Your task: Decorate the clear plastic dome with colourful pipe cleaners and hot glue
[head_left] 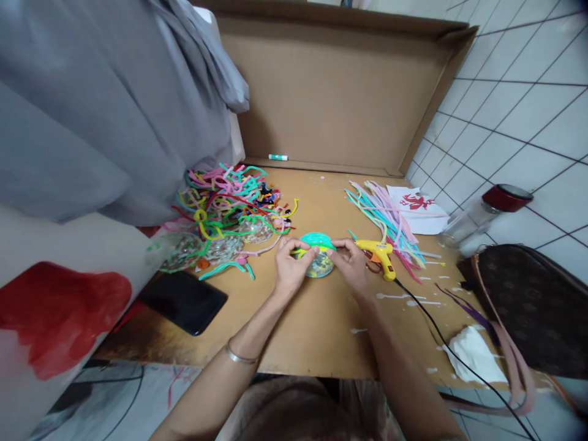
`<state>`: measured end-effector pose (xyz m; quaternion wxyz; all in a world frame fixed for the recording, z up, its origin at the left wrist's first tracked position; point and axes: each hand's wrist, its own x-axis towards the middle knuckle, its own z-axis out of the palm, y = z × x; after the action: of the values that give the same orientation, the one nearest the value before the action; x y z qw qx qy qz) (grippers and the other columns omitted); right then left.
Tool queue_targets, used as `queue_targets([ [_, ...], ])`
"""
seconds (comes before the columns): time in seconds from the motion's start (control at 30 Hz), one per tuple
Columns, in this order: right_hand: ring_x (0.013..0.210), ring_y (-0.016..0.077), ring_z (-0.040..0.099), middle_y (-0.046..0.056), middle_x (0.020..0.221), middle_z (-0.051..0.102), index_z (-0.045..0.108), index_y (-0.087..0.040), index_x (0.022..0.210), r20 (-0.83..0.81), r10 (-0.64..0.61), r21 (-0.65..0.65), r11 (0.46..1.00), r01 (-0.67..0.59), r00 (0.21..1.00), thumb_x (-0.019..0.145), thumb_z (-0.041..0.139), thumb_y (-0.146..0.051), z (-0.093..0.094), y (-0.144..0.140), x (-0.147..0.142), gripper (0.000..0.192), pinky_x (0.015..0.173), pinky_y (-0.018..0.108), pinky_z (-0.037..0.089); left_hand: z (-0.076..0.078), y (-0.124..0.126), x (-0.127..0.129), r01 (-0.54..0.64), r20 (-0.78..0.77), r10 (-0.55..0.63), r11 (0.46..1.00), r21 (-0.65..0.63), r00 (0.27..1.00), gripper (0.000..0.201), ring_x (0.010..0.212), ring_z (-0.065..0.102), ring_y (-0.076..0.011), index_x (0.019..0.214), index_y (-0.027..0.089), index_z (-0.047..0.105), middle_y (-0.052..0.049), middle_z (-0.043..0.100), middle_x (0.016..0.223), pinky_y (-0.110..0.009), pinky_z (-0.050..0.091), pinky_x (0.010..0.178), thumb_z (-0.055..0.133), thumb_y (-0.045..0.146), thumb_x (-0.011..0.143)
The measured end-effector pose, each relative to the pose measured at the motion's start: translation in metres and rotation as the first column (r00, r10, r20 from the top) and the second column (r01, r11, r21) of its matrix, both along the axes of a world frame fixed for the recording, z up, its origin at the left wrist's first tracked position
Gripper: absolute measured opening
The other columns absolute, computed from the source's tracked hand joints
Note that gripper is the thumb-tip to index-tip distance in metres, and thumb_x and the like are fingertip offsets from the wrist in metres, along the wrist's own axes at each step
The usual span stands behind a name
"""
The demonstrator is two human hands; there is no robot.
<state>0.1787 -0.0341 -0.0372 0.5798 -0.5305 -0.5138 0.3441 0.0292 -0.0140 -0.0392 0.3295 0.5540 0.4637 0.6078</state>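
Between the fingertips of both hands a small round piece (318, 262) was pinched from either side, the left hand (290, 269) closed on its left edge and the right hand (350, 264) closed on its right edge. A teal pipe cleaner (316, 240) was seen curved over the far rim of the piece, with a yellow-green strand pressed under the left fingers (301, 250). The piece was held just above or on the cardboard work surface (316, 331), near the middle; which of the two could not be told.

Just to the right of the right hand, almost touching it, a yellow glue gun (379, 254) was lying on its side, its black cord (441, 334) trailing toward the near right. Farther right a sheaf of straight pipe cleaners (390, 220) was spread, and to the far left a tangled heap of coloured pipe cleaners (229, 199) was piled. A black phone (184, 300) lay at the near left.

It was judged that the curved strand could spring off the rim if the pinch were relaxed. The gun's nozzle, if hot, could be brushed by the right knuckles, and the cord could be snagged by the forearm, so that the gun would be dragged into the straight pipe cleaners.
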Motion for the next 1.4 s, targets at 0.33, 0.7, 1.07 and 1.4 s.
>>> queue_targets([
  [0.33,0.089,0.0213,0.066,0.006,0.094,0.066,0.066,-0.021,0.084,-0.032,0.001,0.011,1.000,-0.001,0.999,0.068,0.070,-0.040,0.004,-0.003,-0.003,0.025,0.081,0.037,0.057,-0.004,0.001,0.001,0.014,0.085,-0.003,0.991,-0.130,0.996,0.033,0.090,0.057,-0.0167,0.096,0.021,0.062,-0.002,0.061,0.098,-0.026,0.048,0.076,0.072,0.031,0.066],
  [0.7,0.049,0.0110,0.051,-0.003,0.054,0.056,0.056,-0.021,0.061,-0.197,-0.127,-0.156,0.983,0.097,0.972,0.065,0.066,-0.052,-0.001,0.004,0.010,0.033,0.047,0.024,0.044,-0.003,0.006,-0.003,0.093,0.176,-0.056,0.972,-0.214,0.983,0.036,0.085,0.062,-0.0175,0.096,0.018,0.067,-0.005,0.069,0.095,-0.028,0.050,0.076,0.071,0.036,0.065],
  [1.07,0.038,0.0095,0.046,-0.004,0.045,0.051,0.050,-0.020,0.054,-0.191,-0.075,-0.340,0.940,0.006,0.979,0.063,0.067,-0.056,-0.004,0.004,0.001,0.040,0.039,0.023,0.039,-0.001,0.006,-0.001,0.096,0.231,-0.044,0.971,-0.219,0.972,0.035,0.083,0.063,-0.0174,0.093,0.017,0.068,-0.004,0.069,0.093,-0.029,0.051,0.076,0.071,0.035,0.064],
  [1.4,0.051,0.0149,0.045,-0.003,0.054,0.048,0.043,-0.025,0.063,0.103,-0.212,-0.004,0.977,0.213,0.972,0.081,0.051,-0.062,-0.013,-0.001,-0.011,0.042,0.049,0.028,0.037,-0.006,0.004,0.006,0.075,0.194,-0.045,0.985,-0.152,0.980,0.030,0.095,0.063,-0.0197,0.095,0.018,0.070,-0.006,0.068,0.100,-0.033,0.050,0.087,0.071,0.032,0.069],
])
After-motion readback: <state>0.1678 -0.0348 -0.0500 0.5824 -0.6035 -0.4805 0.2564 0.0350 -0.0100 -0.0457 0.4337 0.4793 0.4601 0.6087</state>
